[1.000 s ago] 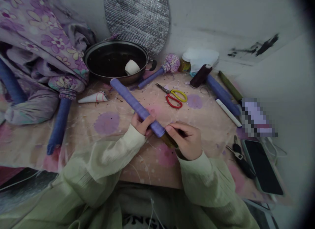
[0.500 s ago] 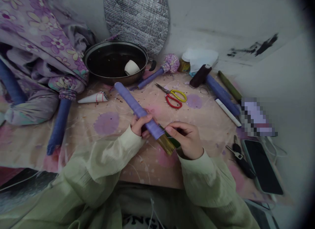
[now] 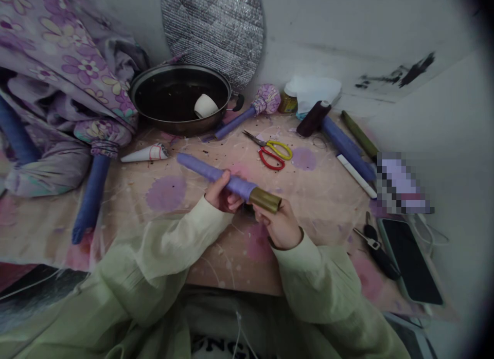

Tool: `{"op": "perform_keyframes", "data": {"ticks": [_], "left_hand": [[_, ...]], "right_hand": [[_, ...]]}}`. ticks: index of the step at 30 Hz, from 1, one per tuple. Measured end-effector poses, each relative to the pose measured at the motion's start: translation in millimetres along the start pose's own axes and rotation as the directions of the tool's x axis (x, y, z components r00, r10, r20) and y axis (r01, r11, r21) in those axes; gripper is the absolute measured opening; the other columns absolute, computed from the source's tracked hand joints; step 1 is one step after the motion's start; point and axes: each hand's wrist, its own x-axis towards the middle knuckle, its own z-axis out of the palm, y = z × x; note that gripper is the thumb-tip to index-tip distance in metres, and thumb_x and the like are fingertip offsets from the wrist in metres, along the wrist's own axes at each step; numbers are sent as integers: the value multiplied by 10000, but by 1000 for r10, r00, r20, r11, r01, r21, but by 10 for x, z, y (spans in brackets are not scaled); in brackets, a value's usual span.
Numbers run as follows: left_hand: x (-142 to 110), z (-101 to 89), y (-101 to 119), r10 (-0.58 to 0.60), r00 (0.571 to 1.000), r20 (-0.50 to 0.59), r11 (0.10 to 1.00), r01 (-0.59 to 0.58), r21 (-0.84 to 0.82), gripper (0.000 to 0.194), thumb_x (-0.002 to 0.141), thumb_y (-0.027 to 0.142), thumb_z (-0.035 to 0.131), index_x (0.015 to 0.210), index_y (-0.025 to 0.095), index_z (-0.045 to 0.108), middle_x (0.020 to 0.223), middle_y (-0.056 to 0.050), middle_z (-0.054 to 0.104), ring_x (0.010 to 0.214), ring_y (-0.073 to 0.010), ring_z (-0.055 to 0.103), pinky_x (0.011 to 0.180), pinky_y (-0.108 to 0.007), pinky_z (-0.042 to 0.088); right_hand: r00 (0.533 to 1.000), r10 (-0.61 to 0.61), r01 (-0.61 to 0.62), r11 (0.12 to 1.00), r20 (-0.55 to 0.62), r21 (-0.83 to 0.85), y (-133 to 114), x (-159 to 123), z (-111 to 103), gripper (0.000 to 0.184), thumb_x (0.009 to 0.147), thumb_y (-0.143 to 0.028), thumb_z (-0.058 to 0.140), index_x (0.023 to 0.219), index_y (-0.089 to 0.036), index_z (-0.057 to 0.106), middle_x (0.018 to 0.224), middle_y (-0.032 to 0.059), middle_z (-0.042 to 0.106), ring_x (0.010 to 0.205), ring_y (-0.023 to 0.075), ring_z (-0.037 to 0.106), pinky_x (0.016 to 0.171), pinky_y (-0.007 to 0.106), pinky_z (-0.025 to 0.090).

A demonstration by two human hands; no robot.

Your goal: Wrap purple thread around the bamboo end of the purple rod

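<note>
A speckled pink worktop [image 3: 320, 217] stands against a pale wall [image 3: 386, 30]. Near the front edge, the left hand [image 3: 219, 197] is closed around a purple wrapped rod [image 3: 216, 175], and the right hand [image 3: 280, 228] grips its gold end sleeve [image 3: 265, 199] from below. A black pot [image 3: 173, 96] sits at the back edge, with a phone [image 3: 411, 261] at the right front corner.

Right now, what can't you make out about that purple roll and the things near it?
From the head view:
- Purple roll: its middle is hidden by the left hand.
- Right hand: its fingertips are hidden behind the gold band.
- Pixelated object: blurred, so what it is can't be told.
- Jar: its label is too small to read.
</note>
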Motion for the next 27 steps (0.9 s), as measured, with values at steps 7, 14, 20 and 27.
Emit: {"op": "perform_keyframes", "data": {"ticks": [7, 14, 20, 27], "left_hand": [[21, -17, -123, 240, 957, -162, 970, -229, 80, 341, 611, 327, 768, 767, 208, 489, 723, 5, 686, 403, -83, 524, 370, -202, 397], [-4, 82, -128, 397, 897, -195, 909, -354, 221, 447, 589, 279, 782, 804, 231, 393, 761, 18, 699, 391, -78, 551, 370, -181, 425], [-2, 52, -137, 400, 885, -238, 901, -332, 279, 474, 576, 301, 788, 822, 230, 390, 736, 11, 701, 385, -86, 556, 347, -178, 426], [-23, 23, -138, 414, 882, -226, 873, -315, 373, 427, 614, 280, 764, 836, 217, 405, 726, 10, 692, 344, -74, 516, 316, -179, 396]], "right_hand": [[956, -280, 292, 870, 89, -397, -58, -132, 65, 177, 826, -279, 552, 862, -227, 717, 822, 25, 704, 737, 158, 634, 694, 315, 510], [901, -408, 417, 719, 149, -556, -131, -201, 68, 191, 839, -191, 524, 928, -180, 693, 927, 58, 722, 879, 174, 664, 795, 308, 525], [865, -475, 458, 612, 164, -645, -199, -200, 48, 179, 840, -165, 514, 872, -158, 690, 834, 61, 723, 794, 169, 667, 695, 286, 523], [803, -554, 517, 467, 219, -717, -288, -191, 13, 155, 812, -143, 532, 751, -136, 675, 678, 57, 679, 601, 141, 606, 556, 261, 465]]}}
